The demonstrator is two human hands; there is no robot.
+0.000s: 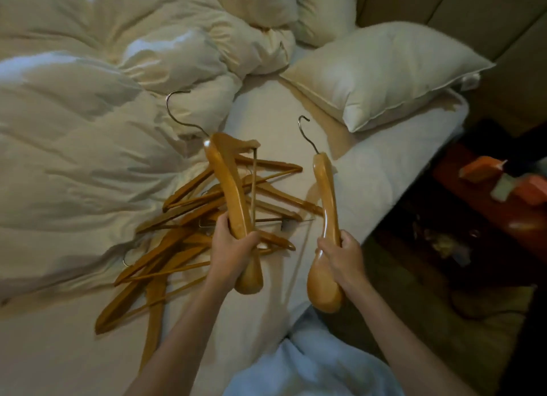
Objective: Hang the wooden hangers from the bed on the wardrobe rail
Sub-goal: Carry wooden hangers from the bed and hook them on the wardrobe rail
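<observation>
A: What does each hand hold?

B: The left hand has its fingers clenched around the lower part of a thick wooden hanger, which stands up over the bed with its metal hook pointing away. The right hand grips a second wooden hanger in the same way, also raised, hook on top.

A: And the other hangers?

B: They lie in a loose pile of wooden hangers on the white sheet, under and left of the left hand, crossing each other.

A: What is around them?

B: A crumpled white duvet fills the left side of the bed. A white pillow lies near the headboard, with another pillow behind it. To the right of the mattress the floor is dark, and there are some orange things that are too blurred to name. No box or basket is seen.
</observation>
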